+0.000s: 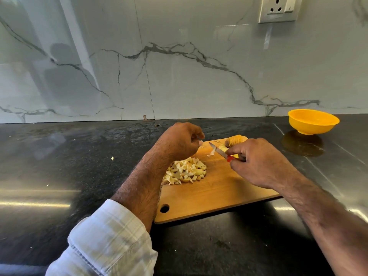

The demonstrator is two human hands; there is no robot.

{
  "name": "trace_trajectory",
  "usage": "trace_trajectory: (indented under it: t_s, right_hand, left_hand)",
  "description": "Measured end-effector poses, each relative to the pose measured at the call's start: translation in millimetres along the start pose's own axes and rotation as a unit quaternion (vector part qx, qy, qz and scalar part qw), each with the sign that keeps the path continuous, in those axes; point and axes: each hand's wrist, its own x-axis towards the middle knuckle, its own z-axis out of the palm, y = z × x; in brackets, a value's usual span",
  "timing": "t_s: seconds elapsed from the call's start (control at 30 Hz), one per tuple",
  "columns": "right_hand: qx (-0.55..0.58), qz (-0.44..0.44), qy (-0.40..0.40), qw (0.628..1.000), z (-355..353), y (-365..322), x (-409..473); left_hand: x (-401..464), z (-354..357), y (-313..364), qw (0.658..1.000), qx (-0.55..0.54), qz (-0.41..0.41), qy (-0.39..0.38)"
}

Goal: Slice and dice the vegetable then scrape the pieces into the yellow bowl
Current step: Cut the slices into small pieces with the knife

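Cutting board (215, 192) on the surface (59, 176), under both hands. Diced pile (186, 171) on board just below left hand (179, 140). Knife (220, 151) in right hand (256, 162), uncut chunk (235, 140) behind it (board's far edge). Bowl (313, 121) well right, behind the hands.

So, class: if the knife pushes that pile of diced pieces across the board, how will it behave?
The diced pieces are small and loose, so they would likely scatter rather than slide together. They look light; some may stick to the knife. The wooden board is flat and rimless, so strays could fall off.
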Motion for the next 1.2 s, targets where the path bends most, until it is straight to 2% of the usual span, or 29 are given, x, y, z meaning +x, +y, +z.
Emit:
trace_trajectory:
  t_s: [0.2, 0.33, 0.63, 0.77, 0.93, 1.13, 1.2]
  right_hand:
    - [0.007, 0.036, 0.075, 0.997, -11.5, 18.9, 4.2]
    - [0.020, 0.041, 0.092, 0.995, -15.5, 28.5, 7.1]
    - [0.028, 0.037, 0.131, 0.990, -15.8, 33.7, 8.7]
    - [0.039, 0.039, 0.136, 0.989, -15.0, 33.7, 8.6]
    - [0.046, 0.028, 0.138, 0.989, -12.9, 30.6, 8.0]
    - [0.050, 0.018, 0.153, 0.987, -12.7, 27.2, 7.9]
    - [0.050, 0.021, 0.151, 0.987, -12.5, 27.4, 7.9]
  left_hand:
    - [5.0, 20.3, 18.4, 0.995, 0.038, 0.045, -0.080]
    - [9.3, 29.8, 26.8, 0.983, 0.090, 0.087, -0.135]
    - [10.7, 32.5, 35.6, 0.966, 0.156, 0.116, -0.169]
    - [9.8, 31.0, 35.0, 0.964, 0.154, 0.120, -0.183]
    - [9.7, 25.8, 27.3, 0.977, 0.120, 0.114, -0.136]
    - [5.4, 5.8, 2.7, 0.995, 0.004, 0.098, -0.030]
    - [4.6, 7.1, 3.2, 0.994, -0.007, 0.100, -0.037]
